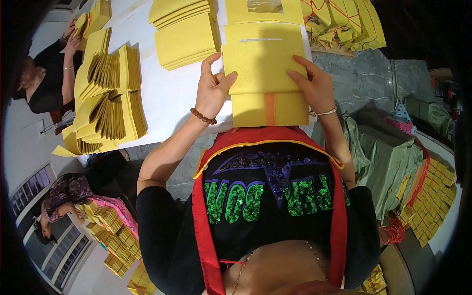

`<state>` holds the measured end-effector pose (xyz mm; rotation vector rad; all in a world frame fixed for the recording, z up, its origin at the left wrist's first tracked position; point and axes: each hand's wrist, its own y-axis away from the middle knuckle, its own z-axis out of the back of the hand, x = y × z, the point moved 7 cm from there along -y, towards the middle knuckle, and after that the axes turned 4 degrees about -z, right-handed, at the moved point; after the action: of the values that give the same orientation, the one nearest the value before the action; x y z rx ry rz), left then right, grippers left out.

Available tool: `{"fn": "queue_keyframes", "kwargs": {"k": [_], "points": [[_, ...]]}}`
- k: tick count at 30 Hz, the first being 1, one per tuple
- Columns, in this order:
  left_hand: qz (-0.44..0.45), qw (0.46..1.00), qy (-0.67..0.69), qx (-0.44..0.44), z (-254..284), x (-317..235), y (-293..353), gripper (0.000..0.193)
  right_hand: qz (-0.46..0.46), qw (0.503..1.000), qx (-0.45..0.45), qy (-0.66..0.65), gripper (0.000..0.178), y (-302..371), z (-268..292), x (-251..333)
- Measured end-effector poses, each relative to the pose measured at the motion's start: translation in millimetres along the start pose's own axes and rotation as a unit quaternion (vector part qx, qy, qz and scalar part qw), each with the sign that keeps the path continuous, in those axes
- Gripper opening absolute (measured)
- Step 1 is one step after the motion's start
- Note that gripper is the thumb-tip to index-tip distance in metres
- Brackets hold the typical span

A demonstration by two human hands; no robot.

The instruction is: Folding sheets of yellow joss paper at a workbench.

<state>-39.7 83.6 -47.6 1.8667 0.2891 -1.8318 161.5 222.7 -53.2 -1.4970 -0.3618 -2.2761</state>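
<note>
A yellow paper sheet (260, 61) lies in front of me at the table's near edge. Across its lower part runs a crease, and below that an orange stripe (270, 109) goes down the near panel. My left hand (214, 86) grips the sheet's left edge, thumb on top. On the opposite edge, my right hand (314, 84) pinches the paper with its thumb on the upper face; the fingers partly go out of sight at the edge. Beyond it lies another yellow sheet (241, 14) with a silvery patch (265, 5).
The white table (164, 113) carries a stack of yellow paper (187, 42) and folded yellow bundles (110, 115) on the left. Red-corded yellow packets (339, 24) are at far right. Green-wrapped bales (378, 157) stand right of me. Two other people (49, 83) are on the left.
</note>
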Motion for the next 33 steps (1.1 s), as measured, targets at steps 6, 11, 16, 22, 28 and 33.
{"fn": "queue_keyframes", "kwargs": {"k": [6, 11, 16, 22, 28, 33], "points": [[-0.015, 1.000, -0.024, 0.001, 5, -1, 2, 0.046, -0.073, 0.991, 0.059, 0.096, 0.040, 1, 1, 14], [-0.415, 0.823, -0.385, -0.054, -9, -78, 13, 0.027, -0.038, 0.993, 0.039, 0.103, 0.039, 1, 2, 21], [-0.438, 0.768, -0.455, 0.104, -79, -72, 6, 0.036, -0.014, 0.991, 0.028, 0.128, 0.041, 1, 3, 23], [-0.401, 0.718, -0.551, 0.144, -91, -37, -1, 0.055, -0.019, 0.992, 0.031, 0.118, 0.042, 3, 2, 28], [-0.378, 0.723, -0.557, 0.155, -92, -32, -5, 0.058, 0.243, 0.889, 0.031, 0.387, 0.053, 34, -4, 71], [-0.370, 0.756, -0.518, 0.153, -86, -34, -6, 0.056, 0.278, 0.854, 0.187, 0.397, 0.058, 54, -19, 49]]}}
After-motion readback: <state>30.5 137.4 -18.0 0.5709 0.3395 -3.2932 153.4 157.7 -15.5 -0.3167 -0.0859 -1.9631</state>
